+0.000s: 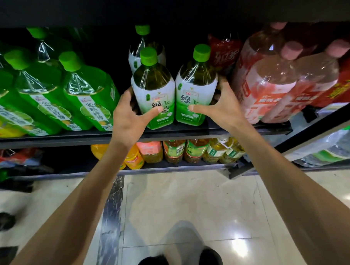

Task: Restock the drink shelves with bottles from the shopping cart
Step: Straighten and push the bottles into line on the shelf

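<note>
Two green tea bottles with white-and-green labels and green caps stand side by side at the front of the black shelf (70, 139). My left hand (129, 116) wraps the left green tea bottle (153, 87), thumb across its label. My right hand (221, 104) wraps the right green tea bottle (196, 85) the same way. Both bottles stand upright and touch each other. A third green tea bottle (144, 43) stands behind them. The shopping cart is out of view.
Green kumquat-lemon bottles (86, 90) fill the shelf to the left, pink peach drink bottles (272, 84) and red tea bottles (224, 52) to the right. A lower shelf holds smaller bottles (173, 151). Glossy tiled floor (193, 201) and my black shoes (175, 262) lie below.
</note>
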